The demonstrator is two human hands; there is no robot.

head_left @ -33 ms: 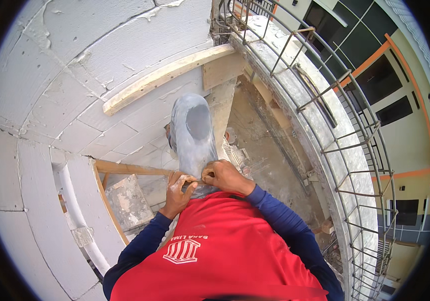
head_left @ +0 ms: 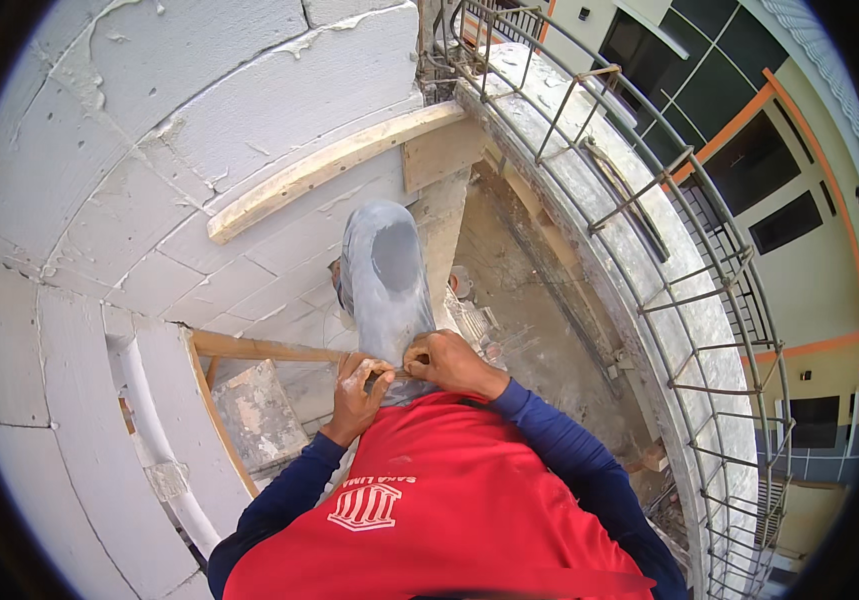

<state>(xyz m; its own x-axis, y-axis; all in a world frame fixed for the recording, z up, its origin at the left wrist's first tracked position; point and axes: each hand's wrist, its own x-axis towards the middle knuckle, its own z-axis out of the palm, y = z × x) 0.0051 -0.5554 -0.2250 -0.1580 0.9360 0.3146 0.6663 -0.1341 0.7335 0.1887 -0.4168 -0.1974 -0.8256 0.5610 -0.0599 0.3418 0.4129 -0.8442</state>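
Beneath and beyond the left hand [head_left: 357, 397] and right hand [head_left: 457, 364], curled close together, stretches a grey trouser leg [head_left: 387, 300]; any grip is unclear.

— Left?
— Block wall [head_left: 279, 105], timber strip [head_left: 334, 172] along it, ahead of the knee [head_left: 396, 257].
— Right?
— Concrete ledge [head_left: 711, 326], rebar cage [head_left: 714, 388] along it; building [head_left: 811, 285] beyond.
— Centre?
— Left hand [head_left: 354, 397] beside right hand [head_left: 456, 362], between knee and shirt [head_left: 479, 480].

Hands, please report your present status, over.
Left hand, right hand close together; anything held, unclear. Grey trouser leg just beyond. Wooden plank farther off, touching neither hand.
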